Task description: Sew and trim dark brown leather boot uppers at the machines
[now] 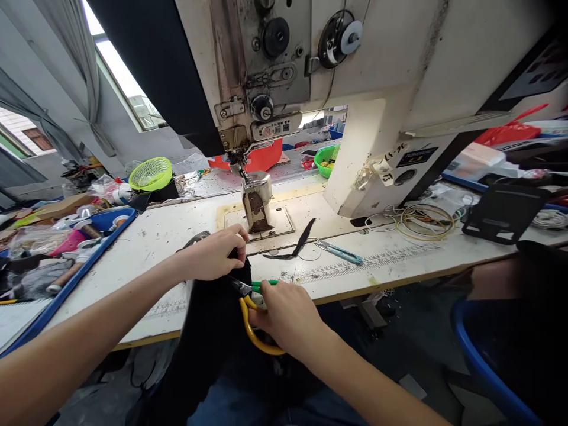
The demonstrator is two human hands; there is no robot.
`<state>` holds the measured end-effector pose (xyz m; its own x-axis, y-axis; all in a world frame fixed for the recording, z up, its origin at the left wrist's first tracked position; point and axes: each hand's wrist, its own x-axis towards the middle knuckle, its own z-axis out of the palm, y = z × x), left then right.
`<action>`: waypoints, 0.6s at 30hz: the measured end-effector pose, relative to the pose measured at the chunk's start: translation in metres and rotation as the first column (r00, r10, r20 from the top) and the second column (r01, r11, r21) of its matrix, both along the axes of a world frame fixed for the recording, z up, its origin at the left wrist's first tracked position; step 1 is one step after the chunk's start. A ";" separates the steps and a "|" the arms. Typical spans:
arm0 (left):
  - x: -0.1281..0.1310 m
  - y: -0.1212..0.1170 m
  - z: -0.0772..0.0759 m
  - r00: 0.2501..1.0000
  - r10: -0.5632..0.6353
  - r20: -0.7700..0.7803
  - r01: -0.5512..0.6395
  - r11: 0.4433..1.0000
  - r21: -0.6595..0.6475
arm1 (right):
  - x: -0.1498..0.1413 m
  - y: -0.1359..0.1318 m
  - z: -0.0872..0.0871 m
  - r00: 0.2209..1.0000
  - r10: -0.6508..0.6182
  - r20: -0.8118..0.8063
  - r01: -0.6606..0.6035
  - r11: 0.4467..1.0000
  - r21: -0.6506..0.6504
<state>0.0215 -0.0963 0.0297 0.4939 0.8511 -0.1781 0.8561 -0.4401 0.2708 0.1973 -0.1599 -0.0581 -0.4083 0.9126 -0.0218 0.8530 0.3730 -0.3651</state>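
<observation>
My left hand [219, 251] pinches the edge of a piece of black material [213, 319], which hangs over the table's front edge onto my lap. A pair of scissors [257, 337] is in my right hand [288, 313], with a large yellow handle loop below the fingers. A green handle part also shows at these fingers; whether it belongs to the scissors I cannot tell. The metal blades point left against the black material, their tips hard to make out. Just behind the hands stands the sewing machine's metal post [257, 204], below its needle area.
On the white table [164, 228] lie a black strip [304, 236], blue-handled tweezers or snips [341, 253] and coiled cord [426, 223]. The machine arm [399, 65] spans overhead. A blue tray [89, 260] of thread spools stands left; a black stand [506, 212] is at right.
</observation>
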 end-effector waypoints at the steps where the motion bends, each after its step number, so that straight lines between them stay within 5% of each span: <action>1: 0.000 -0.001 -0.001 1.000 0.001 -0.002 -0.001 1.000 0.010 | 0.000 0.001 -0.001 1.000 0.006 -0.004 -0.006 1.000 -0.002; 7: -0.002 -0.005 -0.001 0.995 -0.056 -0.078 0.063 0.995 0.083 | -0.018 0.003 -0.001 0.999 0.000 -0.047 0.000 1.000 -0.001; 12: -0.012 -0.020 -0.010 0.949 -0.065 -0.308 0.130 0.972 0.196 | -0.062 0.022 0.006 0.994 0.090 -0.066 -0.092 0.995 -0.030; 18: -0.035 -0.081 -0.051 0.765 0.217 -0.606 0.041 0.924 0.381 | -0.084 0.051 -0.001 0.969 0.225 -0.102 -0.229 0.973 -0.026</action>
